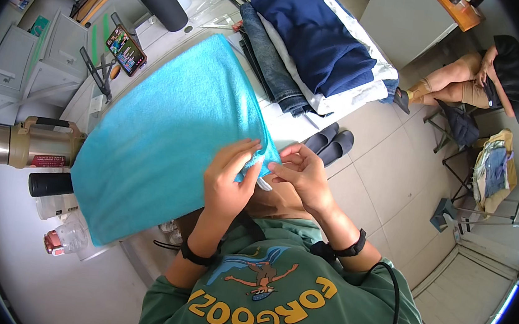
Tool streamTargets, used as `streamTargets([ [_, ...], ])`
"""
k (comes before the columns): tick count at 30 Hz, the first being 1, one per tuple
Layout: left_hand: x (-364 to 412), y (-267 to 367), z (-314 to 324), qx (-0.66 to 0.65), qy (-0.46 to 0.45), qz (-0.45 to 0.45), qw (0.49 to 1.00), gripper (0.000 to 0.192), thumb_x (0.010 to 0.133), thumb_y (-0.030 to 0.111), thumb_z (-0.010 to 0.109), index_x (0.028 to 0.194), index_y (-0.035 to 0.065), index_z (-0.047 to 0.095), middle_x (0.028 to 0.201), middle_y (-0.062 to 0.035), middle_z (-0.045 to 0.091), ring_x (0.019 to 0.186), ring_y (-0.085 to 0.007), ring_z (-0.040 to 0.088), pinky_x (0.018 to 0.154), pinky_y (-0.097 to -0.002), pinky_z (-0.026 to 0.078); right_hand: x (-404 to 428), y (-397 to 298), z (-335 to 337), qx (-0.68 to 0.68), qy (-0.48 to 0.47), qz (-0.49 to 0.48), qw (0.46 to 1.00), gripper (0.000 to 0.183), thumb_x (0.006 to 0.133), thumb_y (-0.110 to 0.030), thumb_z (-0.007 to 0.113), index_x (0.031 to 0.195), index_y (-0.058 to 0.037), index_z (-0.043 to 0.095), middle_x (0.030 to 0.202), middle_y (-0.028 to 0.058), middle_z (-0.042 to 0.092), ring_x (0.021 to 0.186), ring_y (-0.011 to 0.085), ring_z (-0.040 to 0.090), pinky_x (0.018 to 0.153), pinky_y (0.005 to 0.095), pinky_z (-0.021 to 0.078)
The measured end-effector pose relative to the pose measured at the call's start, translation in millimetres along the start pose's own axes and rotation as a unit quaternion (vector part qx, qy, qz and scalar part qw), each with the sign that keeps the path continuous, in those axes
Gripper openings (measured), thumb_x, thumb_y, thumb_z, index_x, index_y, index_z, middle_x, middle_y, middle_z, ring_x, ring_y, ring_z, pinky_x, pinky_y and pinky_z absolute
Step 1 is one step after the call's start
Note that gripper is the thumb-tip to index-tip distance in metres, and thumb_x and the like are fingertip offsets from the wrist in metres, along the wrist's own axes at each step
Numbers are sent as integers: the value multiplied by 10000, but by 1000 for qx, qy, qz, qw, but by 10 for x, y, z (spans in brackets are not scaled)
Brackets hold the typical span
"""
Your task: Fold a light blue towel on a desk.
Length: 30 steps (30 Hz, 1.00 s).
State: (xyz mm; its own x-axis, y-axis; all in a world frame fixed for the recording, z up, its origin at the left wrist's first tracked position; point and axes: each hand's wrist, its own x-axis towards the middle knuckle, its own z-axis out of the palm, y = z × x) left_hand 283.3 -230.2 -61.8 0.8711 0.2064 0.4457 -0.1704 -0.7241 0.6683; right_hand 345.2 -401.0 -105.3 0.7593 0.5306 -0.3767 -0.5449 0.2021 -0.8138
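A turquoise towel lies spread over the table, its near right corner lifted at the table's edge. My left hand pinches the towel's hem close to that corner. At the corner itself, my right hand has its thumb and fingers on the cloth. A small white tag hangs from the hem between both hands. Beyond the towel lies a stack of folded clothes, with a navy garment on top and rolled or folded jeans at its side.
A phone on a stand and a black tumbler are on the table's far side. A vacuum pot and bottles line the left. Dark slippers lie on the tiled floor. A person sits at the right.
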Motion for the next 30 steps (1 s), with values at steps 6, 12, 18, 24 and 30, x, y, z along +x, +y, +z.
streamTargets([
  [6, -33, -9, 61, 16, -3, -7, 1000, 194, 847, 0, 741, 1039, -23, 746, 1086, -156, 753, 1005, -311, 716, 871, -386, 561, -23, 48, -34, -38, 27, -114, 992, 230, 910, 36, 737, 1095, 21, 601, 1041, 98, 689, 953, 165, 715, 794, 289, 618],
  [12, -52, 54, 173, 31, -35, 29, 998, 244, 831, 38, 779, 1073, 18, 761, 1033, -76, 649, 838, -251, 599, 727, -364, 517, -63, 116, -72, -13, 25, -153, 988, 224, 923, 52, 716, 1115, 44, 603, 1042, 99, 687, 998, 180, 708, 862, 304, 621],
  [18, -80, 58, 186, 22, -53, 16, 998, 297, 875, 60, 760, 1165, 2, 731, 992, -109, 596, 879, -259, 599, 734, -370, 507, -104, 67, -88, -5, 10, -160, 987, 231, 938, 80, 679, 1155, 59, 603, 1094, 146, 699, 1023, 197, 709, 920, 324, 610],
  [24, -100, 105, 188, 39, -92, 25, 995, 376, 889, 21, 729, 1259, -16, 676, 1033, -134, 566, 916, -291, 594, 784, -392, 510, -133, 24, -66, -50, 18, -173, 983, 245, 929, 87, 686, 1162, 60, 615, 1097, 161, 714, 1043, 198, 714, 943, 318, 599],
  [30, -127, 127, 184, 2, -36, 4, 999, 349, 853, 25, 767, 1193, -18, 704, 968, -132, 662, 849, -286, 662, 729, -381, 543, -151, -9, -50, -120, 25, -191, 974, 227, 921, 63, 709, 1133, 53, 627, 1077, 145, 729, 1023, 181, 721, 928, 298, 594],
])
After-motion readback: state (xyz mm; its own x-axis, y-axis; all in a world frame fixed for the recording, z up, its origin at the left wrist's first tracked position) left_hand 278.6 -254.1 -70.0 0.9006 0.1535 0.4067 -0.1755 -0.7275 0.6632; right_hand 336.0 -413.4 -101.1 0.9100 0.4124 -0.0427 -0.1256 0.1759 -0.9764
